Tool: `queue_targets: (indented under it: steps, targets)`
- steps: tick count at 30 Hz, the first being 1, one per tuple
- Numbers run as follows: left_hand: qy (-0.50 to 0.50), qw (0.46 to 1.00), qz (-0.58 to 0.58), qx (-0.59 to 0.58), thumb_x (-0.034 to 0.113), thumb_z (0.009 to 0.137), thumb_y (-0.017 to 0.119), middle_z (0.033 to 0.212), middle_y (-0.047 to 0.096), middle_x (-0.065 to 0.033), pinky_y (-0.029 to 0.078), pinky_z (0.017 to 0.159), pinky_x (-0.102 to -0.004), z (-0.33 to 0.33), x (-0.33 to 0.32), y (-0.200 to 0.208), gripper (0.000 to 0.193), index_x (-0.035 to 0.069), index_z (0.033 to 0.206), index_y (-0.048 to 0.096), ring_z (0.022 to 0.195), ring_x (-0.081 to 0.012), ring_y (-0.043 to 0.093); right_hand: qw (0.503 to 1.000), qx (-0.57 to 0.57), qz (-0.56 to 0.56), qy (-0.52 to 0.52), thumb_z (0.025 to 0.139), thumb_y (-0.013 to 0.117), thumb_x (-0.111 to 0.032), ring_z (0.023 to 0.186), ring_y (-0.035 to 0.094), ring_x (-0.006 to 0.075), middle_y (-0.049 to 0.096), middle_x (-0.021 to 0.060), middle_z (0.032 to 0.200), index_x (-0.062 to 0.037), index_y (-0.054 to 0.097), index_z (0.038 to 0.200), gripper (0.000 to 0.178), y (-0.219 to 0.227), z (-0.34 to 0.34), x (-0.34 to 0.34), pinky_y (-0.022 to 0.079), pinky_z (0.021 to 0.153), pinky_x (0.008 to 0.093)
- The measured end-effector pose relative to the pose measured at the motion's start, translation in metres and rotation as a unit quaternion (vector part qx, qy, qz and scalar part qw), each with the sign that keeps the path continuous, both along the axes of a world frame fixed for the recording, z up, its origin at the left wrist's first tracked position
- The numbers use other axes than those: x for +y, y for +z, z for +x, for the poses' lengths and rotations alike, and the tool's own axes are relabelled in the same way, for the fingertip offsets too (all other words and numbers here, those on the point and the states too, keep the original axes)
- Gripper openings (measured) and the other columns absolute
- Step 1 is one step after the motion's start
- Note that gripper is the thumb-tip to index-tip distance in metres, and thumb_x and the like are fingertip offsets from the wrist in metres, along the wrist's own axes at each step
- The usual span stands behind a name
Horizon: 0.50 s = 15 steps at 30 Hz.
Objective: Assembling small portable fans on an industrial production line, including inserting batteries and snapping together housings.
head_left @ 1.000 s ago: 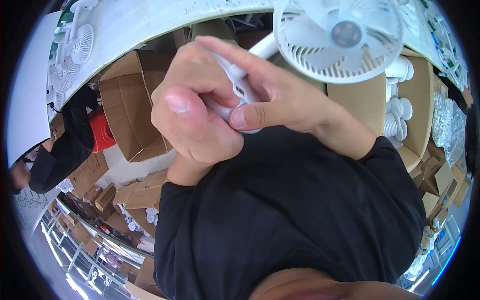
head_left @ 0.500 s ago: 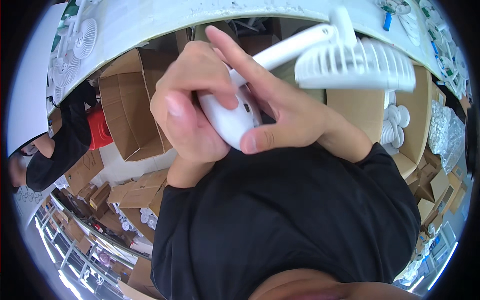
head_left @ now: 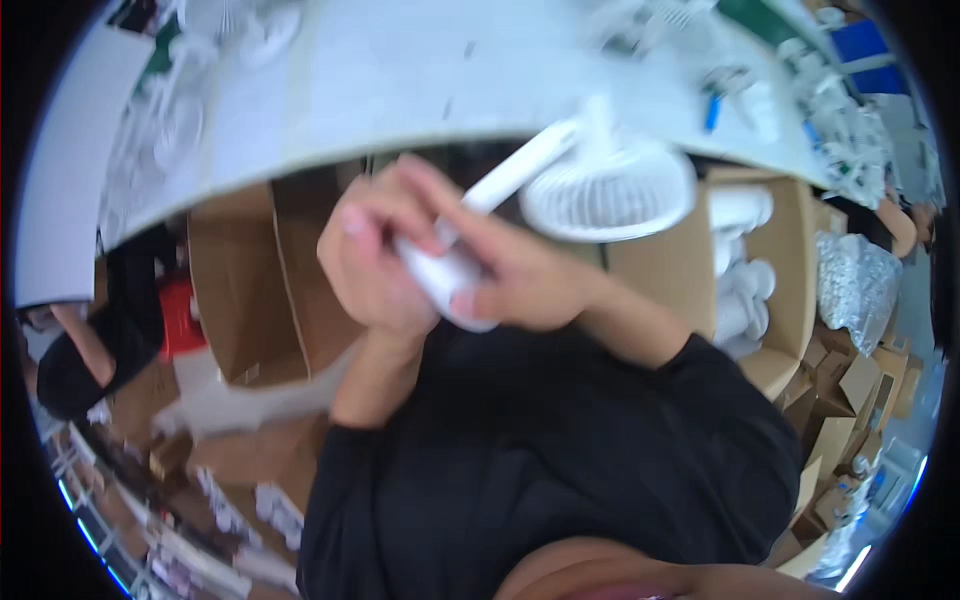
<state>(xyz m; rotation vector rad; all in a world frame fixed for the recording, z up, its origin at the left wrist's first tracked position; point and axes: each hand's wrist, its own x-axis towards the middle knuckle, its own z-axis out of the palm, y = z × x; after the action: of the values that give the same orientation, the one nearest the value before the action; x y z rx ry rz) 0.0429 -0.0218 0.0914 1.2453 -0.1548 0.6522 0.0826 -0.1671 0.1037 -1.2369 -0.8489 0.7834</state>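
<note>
A white desk fan (head_left: 610,195) is held in front of my chest, its rounded base between both hands. My left hand (head_left: 375,250) wraps the base from the left side, fingers curled over it. My right hand (head_left: 530,270) grips it from the right, thumb pressed on the underside. From the base a straight white arm (head_left: 520,165) runs up and right to the caged fan head. Motion smears the picture, so small details of the base are lost.
A white worktable (head_left: 380,90) spans the top, with blurred white fan parts (head_left: 650,25) on it. One open carton (head_left: 240,290) stands left; another carton (head_left: 790,280) on the right holds white parts. A bag of small white pieces (head_left: 855,285) lies beyond. Another person's arm (head_left: 85,345) shows at far left.
The view has shifted, showing more of the tabletop. The fan and both hands appear lower and smaller, with the fan head further left. Both hands still hold the base.
</note>
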Motion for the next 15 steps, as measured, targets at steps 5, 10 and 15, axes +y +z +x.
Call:
queue_targets:
  steps: [5, 10, 15]
  targets:
    - [0.017, 0.988, -0.153, 0.003, 0.019, 0.098, 0.036, 0.072, 0.055, -0.0061, 0.040, 0.068, -0.0285, 0.047, 0.036, -0.018, 0.029, 0.003, 0.087, 0.057, 0.067, -0.0155, 0.045, 0.942, -0.278, -0.059, -0.180, 0.074, 0.069, -0.007, 0.113, 0.059, 0.0336, 0.057, 0.0189, 0.131, -0.0017, 0.047, 0.139, 0.069, -0.031, 0.014, 0.030, 0.047, 0.095, 0.0361]
    - [0.198, 0.978, -0.050, 0.047, 0.009, 0.094, 0.040, 0.079, 0.056, -0.0061, 0.043, 0.074, -0.0271, 0.101, 0.063, -0.011, 0.020, 0.002, 0.092, 0.058, 0.074, -0.0163, 0.050, 0.892, -0.266, -0.151, -0.333, 0.074, 0.063, 0.000, 0.091, 0.065, 0.0388, 0.069, 0.0179, 0.104, -0.0030, 0.062, 0.115, 0.040, -0.022, 0.103, 0.063, 0.050, 0.081, 0.0425]
    - [0.183, 0.958, 0.142, 0.167, -0.002, 0.085, 0.048, 0.083, 0.059, -0.0074, 0.045, 0.074, -0.0269, 0.120, 0.096, -0.059, 0.015, 0.001, 0.094, 0.060, 0.075, -0.0169, 0.053, 0.798, -0.370, -0.286, -0.380, 0.075, 0.061, 0.003, 0.095, 0.065, 0.0365, 0.069, 0.0159, 0.102, -0.0108, 0.062, 0.114, 0.041, -0.033, 0.252, 0.110, 0.052, 0.080, 0.0437]
